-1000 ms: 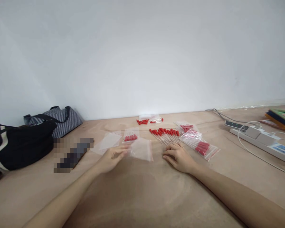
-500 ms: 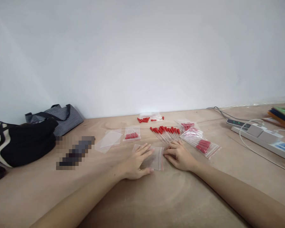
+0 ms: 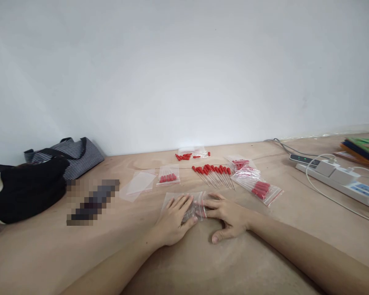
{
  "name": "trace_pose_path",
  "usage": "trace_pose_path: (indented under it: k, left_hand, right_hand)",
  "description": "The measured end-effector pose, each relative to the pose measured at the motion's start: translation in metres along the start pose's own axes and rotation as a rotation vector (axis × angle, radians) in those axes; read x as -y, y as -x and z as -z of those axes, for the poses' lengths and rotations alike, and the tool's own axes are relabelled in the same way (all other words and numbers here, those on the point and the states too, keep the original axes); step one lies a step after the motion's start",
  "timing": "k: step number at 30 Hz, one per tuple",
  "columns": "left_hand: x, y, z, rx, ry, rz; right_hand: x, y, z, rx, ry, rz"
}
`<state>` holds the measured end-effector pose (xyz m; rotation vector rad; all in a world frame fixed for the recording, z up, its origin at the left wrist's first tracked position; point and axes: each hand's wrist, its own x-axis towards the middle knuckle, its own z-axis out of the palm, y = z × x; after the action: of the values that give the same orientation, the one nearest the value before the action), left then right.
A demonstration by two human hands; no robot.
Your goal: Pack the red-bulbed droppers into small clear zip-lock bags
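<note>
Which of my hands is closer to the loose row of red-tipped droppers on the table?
Right. The right hand lies just in front of the loose droppers, slightly apart. The left hand rests flat on the empty zip bag, farther to their left.

Clear zip bag (image 3: 184,203), flat on table (image 3: 184,262)

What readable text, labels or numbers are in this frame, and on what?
None can be read.
Power strip: blue label patches, print too small.
Pixelated object on the table: blurred out.
Clear zip bag under the left hand and right hand: no print visible.
</note>
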<state>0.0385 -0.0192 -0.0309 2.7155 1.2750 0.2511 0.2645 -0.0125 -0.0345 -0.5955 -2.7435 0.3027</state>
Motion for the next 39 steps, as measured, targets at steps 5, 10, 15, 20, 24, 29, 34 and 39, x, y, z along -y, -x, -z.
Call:
trace_pose_path:
  k: [5,10,15,20,24,29,34,39]
  left_hand:
    - [0.006,0.000,0.010,-0.073,0.002,-0.075]
    - [0.016,-0.004,0.009,-0.018,0.117,-0.122]
    - [0.014,-0.006,0.009,0.067,0.196,-0.027]
    - [0.009,-0.006,0.011,0.042,0.218,0.043]
    - [0.009,-0.005,0.011,0.024,0.231,0.037]
    - [0.010,-0.005,0.009,0.013,0.225,0.003]
    - [0.010,-0.005,0.009,0.016,0.214,-0.004]
    - [0.010,-0.005,0.009,-0.001,0.217,-0.005]
  right_hand:
    - [-0.004,-0.001,0.002,0.037,-0.020,-0.024]
    - [-0.006,-0.001,0.003,0.015,-0.114,-0.076]
    - [-0.017,-0.006,0.005,-0.146,-0.302,-0.179]
    - [-0.054,-0.035,0.011,-0.501,-0.061,-0.689]
    - [-0.074,-0.068,0.014,-0.463,0.107,-0.987]
    - [-0.077,-0.093,0.014,-0.264,0.103,-1.231]
    - [-0.081,-0.099,0.017,-0.242,0.096,-1.297]
    - [-0.085,-0.100,0.018,-0.216,0.105,-1.308]
